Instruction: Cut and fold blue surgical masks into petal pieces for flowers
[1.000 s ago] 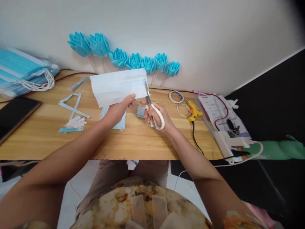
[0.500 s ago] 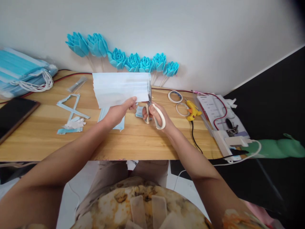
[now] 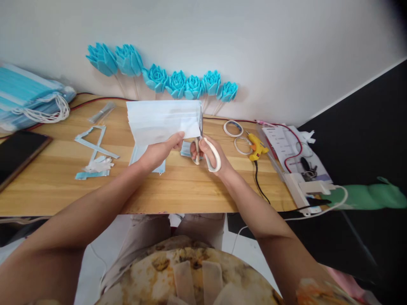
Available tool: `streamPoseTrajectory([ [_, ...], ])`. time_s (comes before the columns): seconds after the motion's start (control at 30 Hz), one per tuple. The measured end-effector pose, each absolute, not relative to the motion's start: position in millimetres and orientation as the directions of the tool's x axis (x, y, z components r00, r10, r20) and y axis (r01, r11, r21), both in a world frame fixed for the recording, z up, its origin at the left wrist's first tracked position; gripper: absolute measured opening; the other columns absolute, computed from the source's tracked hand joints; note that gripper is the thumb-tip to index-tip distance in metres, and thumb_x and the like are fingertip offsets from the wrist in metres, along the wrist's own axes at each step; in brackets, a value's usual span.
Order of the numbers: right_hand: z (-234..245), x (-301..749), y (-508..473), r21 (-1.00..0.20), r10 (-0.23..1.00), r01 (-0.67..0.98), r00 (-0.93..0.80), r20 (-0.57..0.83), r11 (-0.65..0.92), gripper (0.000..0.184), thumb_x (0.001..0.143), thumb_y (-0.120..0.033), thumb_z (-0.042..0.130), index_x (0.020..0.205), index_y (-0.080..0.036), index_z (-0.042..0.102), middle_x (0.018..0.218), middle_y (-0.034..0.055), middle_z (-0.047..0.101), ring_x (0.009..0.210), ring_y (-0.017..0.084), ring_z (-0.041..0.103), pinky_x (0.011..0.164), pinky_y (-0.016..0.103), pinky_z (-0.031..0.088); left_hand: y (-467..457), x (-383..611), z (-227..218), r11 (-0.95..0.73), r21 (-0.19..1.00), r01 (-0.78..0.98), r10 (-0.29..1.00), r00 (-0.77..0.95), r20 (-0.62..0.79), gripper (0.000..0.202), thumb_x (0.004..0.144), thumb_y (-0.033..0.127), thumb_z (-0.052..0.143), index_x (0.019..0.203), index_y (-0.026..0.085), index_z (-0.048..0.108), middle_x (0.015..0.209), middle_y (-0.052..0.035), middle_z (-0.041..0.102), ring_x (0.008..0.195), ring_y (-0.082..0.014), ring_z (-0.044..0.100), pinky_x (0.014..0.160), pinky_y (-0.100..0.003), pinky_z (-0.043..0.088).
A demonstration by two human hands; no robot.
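A pale, pleated face mask sheet point(image 3: 159, 120) is pinched at its lower edge by my left hand point(image 3: 168, 146). My right hand point(image 3: 216, 159) has its fingers through the handles of a pair of white-handled scissors point(image 3: 215, 160). The blades stand upright along the sheet's right edge, partly hidden by it. Under my left wrist lies another light-blue mask piece point(image 3: 159, 166) on the wooden table. Beside the scissors a small blue folded piece point(image 3: 186, 148) rests on the wood.
Several blue flowers point(image 3: 176, 84) on sticks lean along the wall. Masks point(image 3: 28, 95) are piled at left, above a phone point(image 3: 22, 154). Cut strips point(image 3: 95, 144) lie nearby. Tape rolls point(image 3: 233, 128), a yellow glue gun point(image 3: 258, 146) and a power strip point(image 3: 299, 190) are at right.
The mask sheet has shifted slightly down and to the right with my left hand. My right hand and the scissors stay nearly in place.
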State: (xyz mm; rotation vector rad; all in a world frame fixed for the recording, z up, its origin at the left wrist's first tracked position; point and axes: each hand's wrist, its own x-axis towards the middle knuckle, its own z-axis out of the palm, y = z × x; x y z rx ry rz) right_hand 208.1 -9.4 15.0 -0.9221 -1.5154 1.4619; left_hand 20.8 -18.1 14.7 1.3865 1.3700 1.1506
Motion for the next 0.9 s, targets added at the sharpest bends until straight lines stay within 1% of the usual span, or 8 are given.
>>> streamPoseTrajectory([
  [0.2,16,208,-10,-0.998,0.922,-0.046,-0.381,0.062,0.048,0.059,0.077,-0.077,0.069,0.078,-0.019,0.058,0.068,-0.0016,0.059,0.054,0.010,0.056,0.044,0.023,0.041,-18,20,13,-0.028,0.970,0.241,1.000,0.000,0.029,0.046,0.087,0.062,0.057,0.062,0.023,0.058,0.073,-0.0021,0.061,0.078,-0.0213,0.059,0.087,-0.033,0.049],
  [0.37,11,208,-9,-0.995,0.930,-0.088,-0.360,0.080,0.052,0.055,0.079,-0.072,0.071,0.075,-0.018,0.058,0.066,-0.0020,0.058,0.051,0.009,0.054,0.044,0.024,0.041,-18,21,14,-0.051,0.973,0.227,0.999,0.003,0.051,0.046,0.087,0.061,0.057,0.062,0.023,0.058,0.072,-0.0024,0.062,0.077,-0.0215,0.060,0.084,-0.034,0.049],
  [0.5,7,208,-8,-0.992,0.928,-0.108,-0.360,0.095,0.060,0.053,0.081,-0.069,0.072,0.074,-0.018,0.058,0.063,-0.0025,0.057,0.049,0.008,0.052,0.044,0.023,0.041,-18,21,13,-0.077,0.976,0.202,0.997,0.005,0.078,0.046,0.087,0.061,0.058,0.062,0.023,0.059,0.071,-0.0017,0.061,0.074,-0.0199,0.059,0.083,-0.032,0.049],
  [0.67,5,207,-8,-0.992,0.932,-0.112,-0.349,0.097,0.061,0.053,0.081,-0.068,0.072,0.072,-0.018,0.058,0.060,-0.0034,0.055,0.046,0.007,0.051,0.042,0.022,0.039,-17,21,13,-0.072,0.976,0.203,0.997,0.015,0.071,0.047,0.087,0.061,0.058,0.061,0.023,0.058,0.070,-0.0018,0.060,0.074,-0.0199,0.059,0.084,-0.033,0.049],
  [0.9,7,205,-10,-0.991,0.943,-0.129,-0.325,0.071,0.030,0.054,0.078,-0.069,0.074,0.070,-0.018,0.058,0.058,-0.0037,0.055,0.044,0.007,0.050,0.040,0.021,0.038,-18,21,13,-0.056,0.977,0.208,0.998,0.003,0.057,0.045,0.086,0.061,0.059,0.063,0.023,0.059,0.074,-0.0027,0.064,0.076,-0.0206,0.061,0.084,-0.033,0.050],
])
